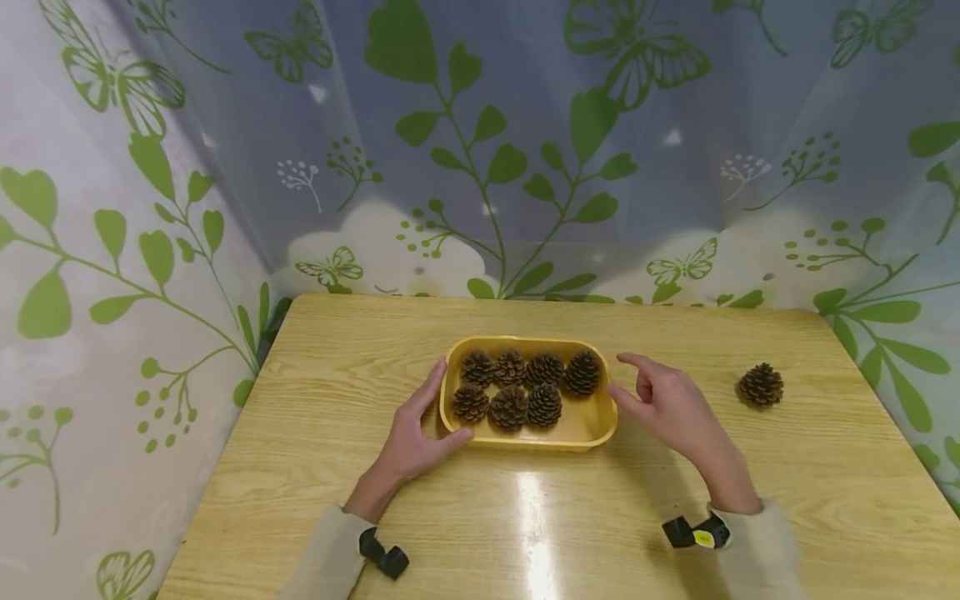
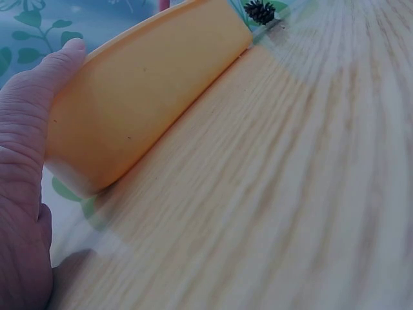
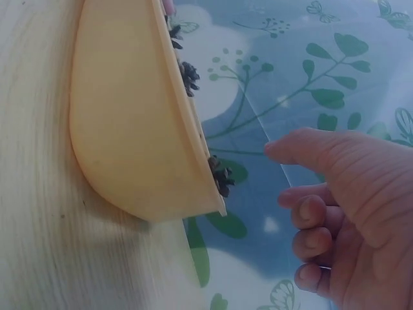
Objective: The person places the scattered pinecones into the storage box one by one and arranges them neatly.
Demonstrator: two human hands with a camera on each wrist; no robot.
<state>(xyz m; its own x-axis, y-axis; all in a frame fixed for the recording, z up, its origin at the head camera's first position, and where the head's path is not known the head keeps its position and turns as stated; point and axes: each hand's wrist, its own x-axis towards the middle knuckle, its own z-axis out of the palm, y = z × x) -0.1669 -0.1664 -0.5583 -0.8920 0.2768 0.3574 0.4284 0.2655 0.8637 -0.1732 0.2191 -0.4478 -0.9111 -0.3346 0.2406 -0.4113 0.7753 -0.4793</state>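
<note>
A yellow plastic tub with rounded corners stands on the table, holding several brown pine cones in two rows. Its right end has bare floor at the front. My left hand holds the left end, thumb against the front wall near the rim and fingers along the left side. The left wrist view shows that thumb on the tub's outer wall. Beside the right end is my right hand, holding nothing, its thumb and index finger spread apart. In the right wrist view its other fingers bend loosely, clear of the tub.
One loose pine cone lies on the wooden table to the right of my right hand. Behind the table and along its left side hangs a curtain printed with green leaves and butterflies.
</note>
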